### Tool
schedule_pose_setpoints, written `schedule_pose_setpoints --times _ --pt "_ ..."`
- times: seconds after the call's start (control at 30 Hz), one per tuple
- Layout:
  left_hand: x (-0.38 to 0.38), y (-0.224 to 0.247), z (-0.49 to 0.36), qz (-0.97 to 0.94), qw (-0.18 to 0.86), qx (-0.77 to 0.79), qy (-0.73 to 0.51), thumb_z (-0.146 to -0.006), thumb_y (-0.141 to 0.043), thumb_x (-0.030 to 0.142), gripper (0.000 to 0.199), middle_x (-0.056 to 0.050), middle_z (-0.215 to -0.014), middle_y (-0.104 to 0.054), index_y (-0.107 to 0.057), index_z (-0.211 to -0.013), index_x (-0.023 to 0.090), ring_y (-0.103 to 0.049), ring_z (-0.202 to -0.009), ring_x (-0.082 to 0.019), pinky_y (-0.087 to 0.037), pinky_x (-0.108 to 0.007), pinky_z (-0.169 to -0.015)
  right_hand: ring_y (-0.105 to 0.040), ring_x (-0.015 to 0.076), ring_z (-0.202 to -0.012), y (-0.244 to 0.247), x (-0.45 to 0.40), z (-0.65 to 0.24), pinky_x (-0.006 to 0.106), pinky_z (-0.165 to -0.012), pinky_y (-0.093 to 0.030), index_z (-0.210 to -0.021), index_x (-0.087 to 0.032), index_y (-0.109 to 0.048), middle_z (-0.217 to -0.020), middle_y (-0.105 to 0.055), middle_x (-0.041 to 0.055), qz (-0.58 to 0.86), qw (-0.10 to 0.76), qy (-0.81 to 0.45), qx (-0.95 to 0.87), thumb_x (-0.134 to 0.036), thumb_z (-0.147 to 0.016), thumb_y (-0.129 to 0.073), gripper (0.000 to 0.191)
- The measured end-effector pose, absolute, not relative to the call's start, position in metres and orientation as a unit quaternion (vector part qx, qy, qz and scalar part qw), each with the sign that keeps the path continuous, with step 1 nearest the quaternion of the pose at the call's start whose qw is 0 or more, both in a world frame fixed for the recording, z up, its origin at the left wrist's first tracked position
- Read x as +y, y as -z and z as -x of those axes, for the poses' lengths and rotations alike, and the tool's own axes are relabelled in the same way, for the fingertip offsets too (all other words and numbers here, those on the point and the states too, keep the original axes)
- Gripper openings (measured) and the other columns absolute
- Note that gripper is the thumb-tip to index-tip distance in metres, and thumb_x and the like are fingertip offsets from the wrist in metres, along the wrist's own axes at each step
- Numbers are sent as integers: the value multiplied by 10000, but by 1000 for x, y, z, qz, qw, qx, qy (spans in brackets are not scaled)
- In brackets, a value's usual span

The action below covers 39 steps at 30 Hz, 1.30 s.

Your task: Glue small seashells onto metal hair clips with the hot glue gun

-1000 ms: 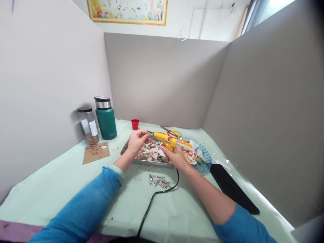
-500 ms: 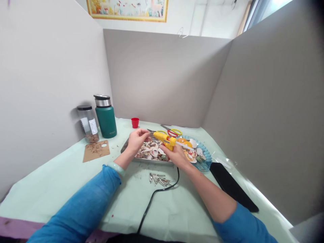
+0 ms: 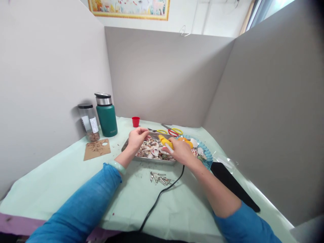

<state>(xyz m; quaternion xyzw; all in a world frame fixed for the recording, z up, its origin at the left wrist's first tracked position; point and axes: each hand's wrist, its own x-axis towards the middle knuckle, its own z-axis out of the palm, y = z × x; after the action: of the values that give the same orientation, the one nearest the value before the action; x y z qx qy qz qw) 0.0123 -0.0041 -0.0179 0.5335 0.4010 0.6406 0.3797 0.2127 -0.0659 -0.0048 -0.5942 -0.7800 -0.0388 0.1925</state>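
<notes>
My right hand (image 3: 181,151) is wrapped round a yellow glue gun (image 3: 165,141), with a whitish glue stick (image 3: 168,148) poking out of its back end. The gun is over the right part of a metal tray (image 3: 154,161) full of shells (image 3: 154,150). Above the tray's left side, my left hand (image 3: 137,138) is closed in a pinch; what it holds, if anything, is too small to make out. A black cord (image 3: 162,191) runs from below my right hand to the table's front edge.
Several metal clips (image 3: 160,179) lie before the tray. A blue plate (image 3: 209,157) with shells stands right, beside a black board (image 3: 233,185). Scissors (image 3: 174,131) and a red cup (image 3: 136,122) are behind. Left are a green bottle (image 3: 106,119), a clear jar (image 3: 88,125) and a cardboard piece (image 3: 97,149).
My right hand has turned the glue gun, so its back end now points toward me, and the hand has shifted slightly right. The cord has moved with it. My left hand stays pinched in place.
</notes>
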Motion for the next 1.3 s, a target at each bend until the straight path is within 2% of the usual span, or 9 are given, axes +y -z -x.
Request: schedule_pose_setpoints --times 0.27,0.33,0.47,0.6,0.73,0.83,1.0,1.17,1.3 --pt "-8 16 -13 -532 382 406 -637 -647 -702 262 181 -29 -529 -636 -624 -727 120 -605 -500 -137 -482 -243 -519 -609 301 -922 -28 -60 -210 341 -733 -417 -917 -165 -700 -1004 -663 158 560 -105 64 -819 -477 -681 -661 393" --pt "-8 15 -13 -533 379 405 -639 -649 -699 260 174 -30 -540 -640 -625 -724 123 -611 -516 -140 -485 -244 -526 -623 274 -850 -40 -57 -207 315 -680 -421 -871 -175 -721 -978 -672 145 553 -97 43 -826 -477 -641 -682 381" --pt "-8 15 -14 -526 380 404 -644 -643 -700 250 166 -26 -533 -634 -623 -720 125 -609 -512 -140 -485 -246 -531 -627 219 -884 -47 -40 -184 273 -700 -416 -920 -241 -728 -925 -709 82 520 -12 66 -852 -336 -799 -542 242" --pt "-8 14 -13 -523 382 404 -646 -639 -698 247 163 -21 -528 -630 -619 -713 124 -602 -494 -136 -483 -247 -527 -637 259 -926 -30 -16 -149 290 -726 -453 -892 -204 -735 -955 -710 121 532 -70 58 -842 -265 -695 -670 216" --pt "-8 14 -13 -524 381 399 -649 -647 -684 237 151 -19 -538 -629 -613 -718 125 -617 -521 -141 -488 -245 -535 -637 299 -949 -17 -4 -129 339 -760 -474 -905 -159 -724 -960 -704 161 533 -109 53 -837 -216 -585 -762 328" --pt "-8 14 -13 -525 381 400 -647 -650 -685 243 157 -20 -539 -628 -612 -721 123 -619 -526 -141 -487 -244 -537 -626 301 -983 -18 -4 -127 350 -786 -467 -900 -151 -718 -993 -696 164 522 -113 50 -844 -185 -608 -729 294" --pt "-8 15 -14 -517 387 399 -651 -641 -695 242 172 -21 -534 -624 -612 -726 116 -608 -509 -135 -478 -241 -527 -645 266 -876 -24 -5 -143 307 -709 -463 -805 -188 -708 -927 -711 111 505 -67 24 -860 -224 -652 -660 164" --pt "-6 14 -11 -491 415 382 -664 -613 -714 244 207 -21 -548 -627 -606 -728 110 -611 -520 -137 -480 -245 -525 -637 191 -772 -30 -7 -171 243 -616 -436 -818 -187 -643 -859 -708 67 510 57 -2 -858 -181 -729 -506 163" --pt "-9 10 -11 -492 443 374 -650 -600 -742 283 271 -37 -563 -642 -610 -749 100 -607 -516 -136 -483 -252 -540 -583 130 -528 -27 -17 -189 207 -493 -428 -783 -176 -533 -571 -630 12 486 314 -307 -756 -176 -713 -507 75"
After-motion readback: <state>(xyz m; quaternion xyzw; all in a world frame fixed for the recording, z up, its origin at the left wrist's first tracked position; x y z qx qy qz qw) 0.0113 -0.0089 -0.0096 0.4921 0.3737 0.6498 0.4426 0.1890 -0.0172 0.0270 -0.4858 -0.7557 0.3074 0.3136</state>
